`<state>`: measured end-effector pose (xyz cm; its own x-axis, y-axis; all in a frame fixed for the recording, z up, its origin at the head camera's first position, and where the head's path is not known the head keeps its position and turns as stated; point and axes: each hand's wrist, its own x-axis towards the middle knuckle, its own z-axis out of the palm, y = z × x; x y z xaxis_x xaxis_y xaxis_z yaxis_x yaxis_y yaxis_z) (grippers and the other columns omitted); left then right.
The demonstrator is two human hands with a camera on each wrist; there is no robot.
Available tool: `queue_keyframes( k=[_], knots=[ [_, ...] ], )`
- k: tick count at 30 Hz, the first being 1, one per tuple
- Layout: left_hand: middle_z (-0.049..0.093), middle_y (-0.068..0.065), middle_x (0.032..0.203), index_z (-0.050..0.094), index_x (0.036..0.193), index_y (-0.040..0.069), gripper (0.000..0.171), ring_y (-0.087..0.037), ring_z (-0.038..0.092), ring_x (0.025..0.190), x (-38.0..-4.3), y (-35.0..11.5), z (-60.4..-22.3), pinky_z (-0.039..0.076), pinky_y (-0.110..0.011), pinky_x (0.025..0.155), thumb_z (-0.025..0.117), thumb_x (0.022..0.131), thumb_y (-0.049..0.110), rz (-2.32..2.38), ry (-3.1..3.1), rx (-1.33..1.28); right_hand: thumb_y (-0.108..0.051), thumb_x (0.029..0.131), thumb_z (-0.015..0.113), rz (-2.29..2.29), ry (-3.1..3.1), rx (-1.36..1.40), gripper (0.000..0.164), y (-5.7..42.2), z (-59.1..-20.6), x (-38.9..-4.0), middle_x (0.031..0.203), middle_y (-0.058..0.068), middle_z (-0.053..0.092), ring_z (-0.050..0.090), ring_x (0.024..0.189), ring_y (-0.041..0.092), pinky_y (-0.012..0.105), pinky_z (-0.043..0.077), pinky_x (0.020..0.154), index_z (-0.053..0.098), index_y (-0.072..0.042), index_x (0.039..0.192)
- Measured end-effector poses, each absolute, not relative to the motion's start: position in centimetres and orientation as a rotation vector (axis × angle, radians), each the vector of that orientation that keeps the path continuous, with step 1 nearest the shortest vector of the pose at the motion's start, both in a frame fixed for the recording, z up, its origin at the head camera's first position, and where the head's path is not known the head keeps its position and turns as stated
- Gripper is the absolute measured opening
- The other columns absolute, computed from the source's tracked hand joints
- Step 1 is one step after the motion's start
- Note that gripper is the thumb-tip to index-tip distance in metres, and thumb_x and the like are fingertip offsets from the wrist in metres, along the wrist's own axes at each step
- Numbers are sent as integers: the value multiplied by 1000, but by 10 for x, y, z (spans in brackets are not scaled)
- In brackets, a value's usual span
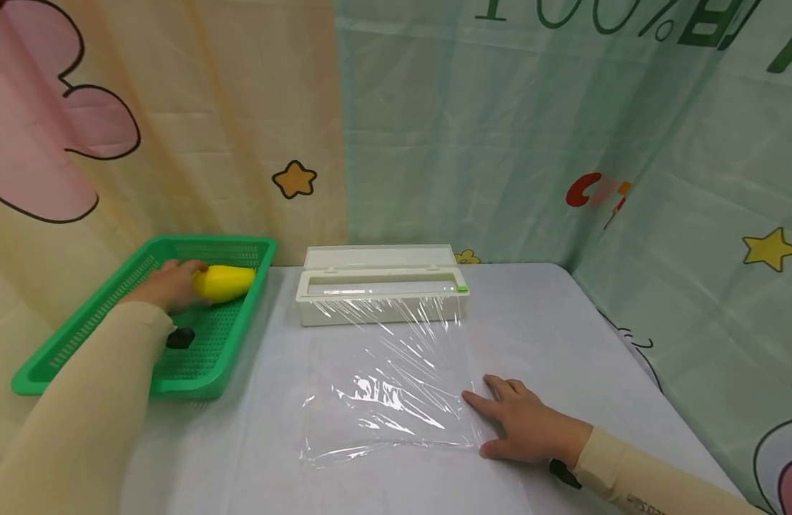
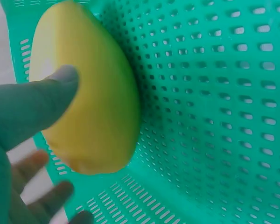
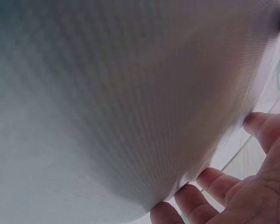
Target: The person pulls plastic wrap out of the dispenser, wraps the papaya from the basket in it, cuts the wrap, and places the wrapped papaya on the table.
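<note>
A smooth yellow mango [image 1: 227,284] lies in the green basket [image 1: 209,386], against its right side. My left hand [image 1: 170,285] is at the fruit's left end; in the left wrist view the thumb [image 2: 42,98] overlaps the mango [image 2: 98,102], while the other fingers are spread apart beside it. A sheet of clear cling film [image 1: 396,393] stretches over the white tablecloth from a white cling film dispenser [image 1: 383,312]. My right hand [image 1: 524,422] rests at the film's right edge with fingers spread, and the right wrist view has its fingertips pressing on the white surface.
The dispenser's lid [image 1: 379,256] stands raised at the back, and a small green piece [image 1: 462,289] sits at its right end. Patterned curtains [image 1: 460,143] close off the back and right of the table.
</note>
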<state>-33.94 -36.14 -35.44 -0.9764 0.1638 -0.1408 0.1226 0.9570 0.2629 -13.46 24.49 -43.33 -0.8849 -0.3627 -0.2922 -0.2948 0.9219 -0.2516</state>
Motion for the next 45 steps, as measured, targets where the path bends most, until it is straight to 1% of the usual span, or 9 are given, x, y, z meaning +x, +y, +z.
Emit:
queue_keyframes(
  k=[4,6,13,17,19,24,31,40,45],
  knots=[
    [41,-44,147,38,148,-11,75,-58,52,121,-342,-362,-356,45,-71,97,73,98,32,407,2955,213,-53,85,83,-287,2750,-498,88,245,-434,-134,166,21,31,35,147,49,67,41,113,45,-30,160],
    [44,-43,146,38,148,-11,76,-55,55,118,-343,-363,-357,47,-69,95,74,98,34,417,2954,203,-53,85,83,-289,2750,-502,88,246,-435,-134,166,21,31,34,147,49,67,40,113,45,-30,160],
    [43,-44,146,36,156,-7,78,-59,49,126,-345,-361,-359,44,-73,100,75,97,27,328,2965,277,-54,86,83,-301,2741,-497,87,246,-434,-132,167,21,31,33,148,50,68,38,115,45,-30,160],
    [45,-44,143,39,153,-8,75,-56,52,121,-346,-360,-361,46,-70,96,75,96,25,340,2951,298,-53,85,83,-296,2740,-487,87,246,-434,-133,167,20,30,33,148,49,69,39,114,45,-30,161],
    [46,-45,142,37,153,-9,78,-55,54,117,-347,-359,-361,48,-68,92,75,95,27,381,2938,279,-54,85,83,-294,2737,-471,88,245,-434,-133,167,19,30,32,149,48,68,39,114,44,-31,161],
    [46,-43,144,33,154,-6,85,-52,58,112,-347,-361,-364,50,-64,87,78,93,31,441,2912,230,-53,85,83,-296,2728,-449,88,244,-433,-133,168,18,29,31,150,47,68,39,115,43,-33,161],
    [46,-41,145,33,154,-3,86,-50,59,110,-347,-365,-367,51,-61,85,80,92,33,455,2918,217,-53,85,83,-294,2727,-449,88,244,-432,-133,168,18,29,31,150,47,67,39,114,44,-32,161],
    [51,-40,142,38,153,-9,80,-51,57,115,-348,-365,-364,47,-68,94,79,92,24,422,2937,298,-52,85,84,-296,2731,-443,88,243,-431,-133,168,18,29,32,149,47,68,40,114,44,-32,161],
    [51,-39,144,39,154,-8,80,-51,56,117,-352,-367,-365,47,-69,95,80,92,22,419,2954,317,-54,85,83,-290,2731,-433,88,244,-432,-134,168,17,29,32,149,47,67,40,114,44,-32,161]
  ],
)
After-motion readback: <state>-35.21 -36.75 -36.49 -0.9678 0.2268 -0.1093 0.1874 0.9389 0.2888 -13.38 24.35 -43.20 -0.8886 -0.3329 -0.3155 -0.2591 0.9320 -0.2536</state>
